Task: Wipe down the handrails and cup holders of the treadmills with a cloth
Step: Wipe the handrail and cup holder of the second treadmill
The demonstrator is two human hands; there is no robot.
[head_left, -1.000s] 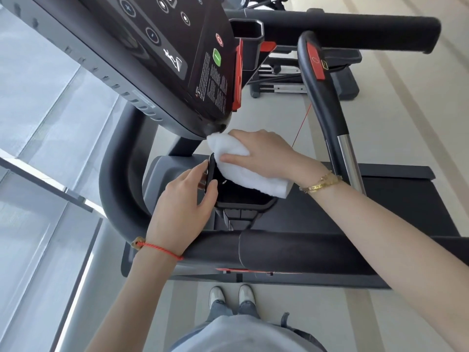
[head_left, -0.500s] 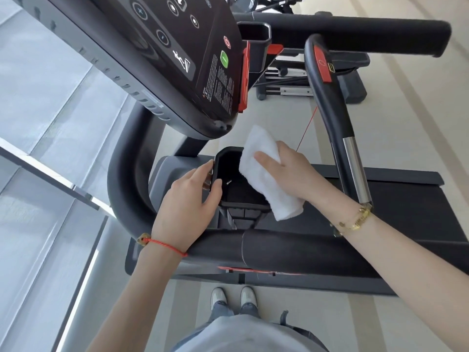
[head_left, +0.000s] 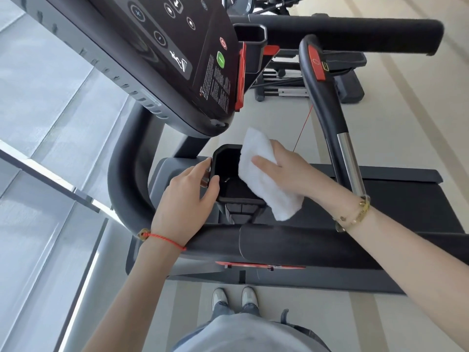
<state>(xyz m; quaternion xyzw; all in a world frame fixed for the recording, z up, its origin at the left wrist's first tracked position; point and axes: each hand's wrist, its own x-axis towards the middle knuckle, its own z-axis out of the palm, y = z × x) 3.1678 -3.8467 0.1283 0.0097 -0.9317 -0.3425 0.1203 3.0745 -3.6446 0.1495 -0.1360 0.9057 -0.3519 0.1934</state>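
The console above you at 11 o'clock carries round white-ringed buttons with symbols, a plus sign on one, a small white runner-on-a-slope drawing, a green oval button and a red-ringed one beside it. Below those sits a block of fine white print, too small to read. On the inner grip bar at 1 o'clock there is a red panel with a thin circle outline on it; no brand name can be made out anywhere.

Your cloth is white, thick and fluffy like a folded towel, a long rectangle lying slantwise. It lies across the 3 o'clock rim of the black cup holder, its upper end toward 12 o'clock, its lower end past the holder toward 5 o'clock. The holder is a deep, boxy black pocket with rounded corners, dark inside.

Your right hand lies flat on the cloth, fingers straight and together, pressing it against the holder rather than clutching it. Your left hand grips the holder's 9 o'clock wall: thumb hooked over the rim inside, fingers curled on the outside.

The padded black handrail runs across at 6 o'clock, under both wrists, and a second one crosses at 1 o'clock. You wear a red string on the left wrist and gold bracelets on the right.
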